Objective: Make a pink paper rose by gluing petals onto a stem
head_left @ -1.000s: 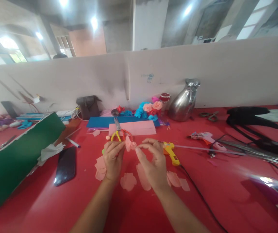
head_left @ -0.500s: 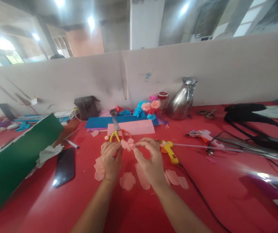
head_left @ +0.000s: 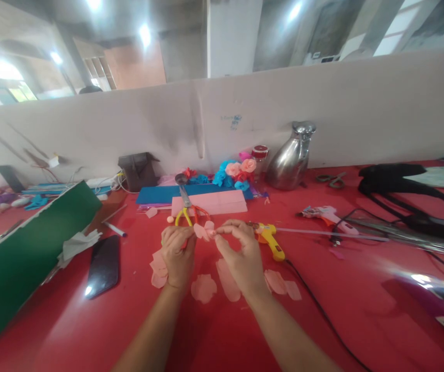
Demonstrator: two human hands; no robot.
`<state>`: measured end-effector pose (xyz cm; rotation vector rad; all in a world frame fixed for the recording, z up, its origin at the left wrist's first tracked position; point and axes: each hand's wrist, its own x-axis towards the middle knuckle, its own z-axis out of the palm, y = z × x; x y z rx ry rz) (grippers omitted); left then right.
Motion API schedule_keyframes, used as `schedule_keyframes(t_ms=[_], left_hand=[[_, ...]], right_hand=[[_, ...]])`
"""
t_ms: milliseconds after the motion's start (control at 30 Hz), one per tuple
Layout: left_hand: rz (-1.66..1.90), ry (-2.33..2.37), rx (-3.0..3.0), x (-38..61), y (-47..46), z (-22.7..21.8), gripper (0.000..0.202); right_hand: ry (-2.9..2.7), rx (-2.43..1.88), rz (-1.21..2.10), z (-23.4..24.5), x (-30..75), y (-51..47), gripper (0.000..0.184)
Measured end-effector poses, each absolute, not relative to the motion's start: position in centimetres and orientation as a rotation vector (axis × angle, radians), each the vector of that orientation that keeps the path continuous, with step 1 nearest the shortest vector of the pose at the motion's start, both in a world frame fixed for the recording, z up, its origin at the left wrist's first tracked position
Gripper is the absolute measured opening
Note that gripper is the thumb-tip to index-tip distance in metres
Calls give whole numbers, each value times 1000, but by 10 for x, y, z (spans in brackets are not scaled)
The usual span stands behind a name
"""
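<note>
A small pink paper flower (head_left: 205,231) is held up between my two hands above the red table. My left hand (head_left: 178,253) pinches its left side between thumb and fingers. On the other side, the thumb and forefinger of my right hand (head_left: 241,253) pinch the right end. Scissors (head_left: 185,201) with one yellow and one red handle lie just behind the flower. Loose pink paper petals (head_left: 203,288) are spread below my hands, with more petals (head_left: 279,283) to the right and a stack (head_left: 158,271) beside my left wrist. A yellow glue gun (head_left: 270,240) rests right of my right hand.
A dark phone (head_left: 102,267) and a green board (head_left: 31,258) are on the left. Finished paper flowers (head_left: 237,171), folded pink paper (head_left: 210,203) and a metal jug (head_left: 291,157) stand at the back. A second glue gun (head_left: 332,217) lies right; the black cord (head_left: 322,310) runs forward.
Both hands keep their pinch on the paper flower. The fingers of my right hand have shifted very slightly; everything on the table stays in place.
</note>
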<state>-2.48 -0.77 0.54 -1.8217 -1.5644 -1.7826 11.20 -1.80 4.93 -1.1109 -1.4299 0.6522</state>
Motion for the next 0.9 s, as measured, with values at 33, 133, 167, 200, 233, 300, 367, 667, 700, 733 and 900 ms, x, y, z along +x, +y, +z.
schedule_keyframes(t_ms=[33,133,167,200,233,300,367,667,700,733,900], left_hand=[[-1791,-1572,-1828,-25,-8,5,8],[-1845,-1613,-1873,-25,-8,4,9],[-1872,-1632,-1888,-25,-7,3,9],[-1899,-1653,-1897,-25,-7,2,9],[-1921,-1674,-1904,-25,-7,2,9],[-1953,-1701,-1907,-25,-7,1,8],[-1958,-1708,-1920,-25,-7,1,8],[-2075,-1723,-1925,-25,-7,2,10],[-2116,-1721,-1906,-25,-6,2,9],[-2148,-1715,-1889,-25,-6,1,7],[-2128,-1693,-1909,-26,-5,2,8]], right_hand=[[-1426,-1112,659,49,112,-18,4],[-1390,-1118,731,47,112,-15,6],[-1371,-1119,776,46,112,-14,6],[-1355,-1119,824,45,112,-13,6],[-1346,-1115,861,44,112,-13,6],[-1349,-1101,883,45,113,-12,4],[-1368,-1089,836,47,113,-14,2],[-1429,-1106,703,53,117,-14,5],[-1429,-1111,707,52,117,-13,6],[-1429,-1113,715,52,117,-13,6],[-1439,-1106,714,53,118,-13,4]])
